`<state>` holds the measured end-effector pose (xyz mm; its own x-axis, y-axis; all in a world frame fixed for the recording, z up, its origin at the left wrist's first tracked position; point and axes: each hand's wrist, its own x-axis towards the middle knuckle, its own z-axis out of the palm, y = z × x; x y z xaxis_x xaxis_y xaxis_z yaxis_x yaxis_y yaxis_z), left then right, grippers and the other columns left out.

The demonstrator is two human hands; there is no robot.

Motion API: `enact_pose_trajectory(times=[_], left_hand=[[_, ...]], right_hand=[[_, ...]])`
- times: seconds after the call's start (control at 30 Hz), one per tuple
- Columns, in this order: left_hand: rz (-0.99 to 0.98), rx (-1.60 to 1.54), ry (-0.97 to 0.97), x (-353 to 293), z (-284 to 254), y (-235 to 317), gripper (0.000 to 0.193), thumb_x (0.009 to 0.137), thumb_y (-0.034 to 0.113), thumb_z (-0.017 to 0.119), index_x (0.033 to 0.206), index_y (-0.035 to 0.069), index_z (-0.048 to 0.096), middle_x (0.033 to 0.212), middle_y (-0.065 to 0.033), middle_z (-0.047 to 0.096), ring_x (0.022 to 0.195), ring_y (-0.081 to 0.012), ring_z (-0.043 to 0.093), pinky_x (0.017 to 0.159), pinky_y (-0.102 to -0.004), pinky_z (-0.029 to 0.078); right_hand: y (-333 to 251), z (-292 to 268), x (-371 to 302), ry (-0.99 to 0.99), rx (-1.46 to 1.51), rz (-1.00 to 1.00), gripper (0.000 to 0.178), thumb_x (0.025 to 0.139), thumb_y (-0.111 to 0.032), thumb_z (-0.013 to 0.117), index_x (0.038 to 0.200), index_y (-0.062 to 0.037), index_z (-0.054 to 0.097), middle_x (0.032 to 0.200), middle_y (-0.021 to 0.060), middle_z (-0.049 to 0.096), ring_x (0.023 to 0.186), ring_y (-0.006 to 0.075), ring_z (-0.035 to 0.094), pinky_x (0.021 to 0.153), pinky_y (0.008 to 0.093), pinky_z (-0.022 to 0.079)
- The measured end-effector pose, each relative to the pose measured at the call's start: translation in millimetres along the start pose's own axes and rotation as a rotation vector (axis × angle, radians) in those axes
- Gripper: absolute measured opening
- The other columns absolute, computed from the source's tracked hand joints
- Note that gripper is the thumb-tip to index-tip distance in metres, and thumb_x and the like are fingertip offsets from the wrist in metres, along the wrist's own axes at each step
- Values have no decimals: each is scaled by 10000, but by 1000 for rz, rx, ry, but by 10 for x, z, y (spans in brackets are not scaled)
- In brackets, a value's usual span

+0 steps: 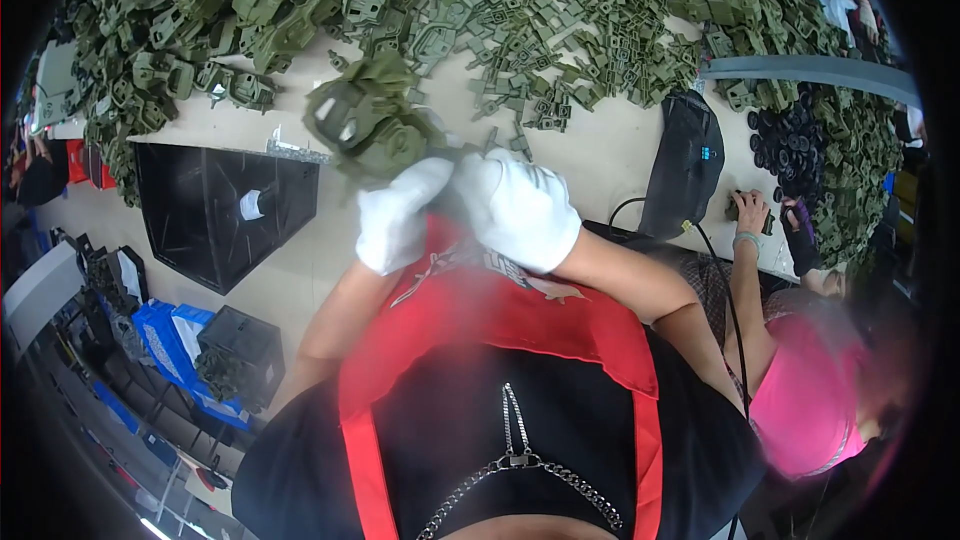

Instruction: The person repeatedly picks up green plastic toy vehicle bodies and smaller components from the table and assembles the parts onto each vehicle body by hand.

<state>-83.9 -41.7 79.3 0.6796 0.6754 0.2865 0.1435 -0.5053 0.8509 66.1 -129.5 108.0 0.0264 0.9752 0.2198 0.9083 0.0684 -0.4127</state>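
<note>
My left hand (398,220), in a white glove, is closed on an olive-green molded plastic part (372,120) at the table's near edge. The part looks like a toy vehicle body and is smeared by motion. Close beside it, my right hand (525,212), also gloved in white, has its fingers pinched together. Whatever those fingers hold is hidden or too small to name. Just beyond my hands lie many small green plastic pieces (560,50) in a loose spread. Larger green molded bodies (285,25) are heaped at the far left.
Left of my hands stands a black bin (215,210) below the table edge. A black cloth-like pouch (685,155) and a cable lie on the right. Farther right, a person in pink (810,390) reaches toward black wheels (785,145). A grey box (240,355) stands at lower left.
</note>
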Motion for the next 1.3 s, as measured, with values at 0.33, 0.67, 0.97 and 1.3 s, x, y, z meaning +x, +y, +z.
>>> enact_pose_trajectory(times=[0.33,0.67,0.97,1.3], left_hand=[[-522,-649,180,240,43,-73,355,763,7,595,1111,-62,575,1009,-156,648,949,-240,633,878,-354,510],[-687,-864,334,421,111,354,331,805,36,561,1124,-52,561,996,-135,648,900,-217,625,835,-332,511],[-808,-948,398,39,87,-42,279,785,19,604,1060,-17,580,958,-121,637,846,-245,633,797,-360,536],[-724,-1050,303,187,-460,-587,515,887,362,653,1264,56,482,1121,-120,593,1001,-312,620,828,-488,552]], right_hand=[[350,-262,399,-371,845,578,323,754,-208,788,1010,-64,652,742,62,648,603,119,616,592,238,504],[414,-358,289,-73,354,80,212,801,-178,699,972,-88,611,876,83,665,708,245,662,631,347,543],[475,158,303,-287,253,70,194,837,-215,634,970,-75,622,904,110,658,707,289,650,630,404,540],[1381,1555,1628,220,268,917,405,815,-294,664,1141,-72,572,1136,214,628,1025,389,612,900,451,478]])
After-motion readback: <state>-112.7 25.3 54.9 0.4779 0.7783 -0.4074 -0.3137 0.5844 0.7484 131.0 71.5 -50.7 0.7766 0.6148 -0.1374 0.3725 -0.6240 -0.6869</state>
